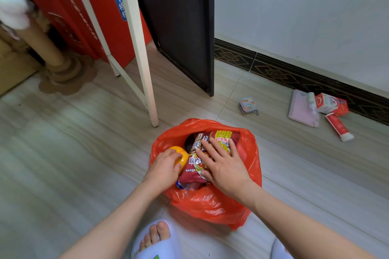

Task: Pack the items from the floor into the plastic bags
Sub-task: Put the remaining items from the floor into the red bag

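An orange plastic bag (210,202) sat open on the pale tiled floor (63,153) at the lower centre of the frame, its mouth facing up. Inside it lay a dark red noodle packet (194,166) with a yellow corner, and a round yellow object (183,154) tucked at the bag's left edge. A dark item showed behind the packet, too hidden to identify.

The right hand (223,166) lay flat on the noodle packet with its fingers spread and straight, pressing on the wrapper and gripping nothing. The left hand (165,167) was curled over the yellow object, fingers bent around its near side.

Toward the right of the frame, more things lay on the floor near the dark patterned skirting: a small pouch with a key ring (248,105), standing apart; further right a pink spiral notebook (301,111) with a small white tube (311,100) lying on its upper right corner; a red and white packet (330,104) just beside the notebook; and a red and white tube (339,127) below that packet.

At the bottom edge, toes in a pale slipper (160,246) showed just beside the bag.
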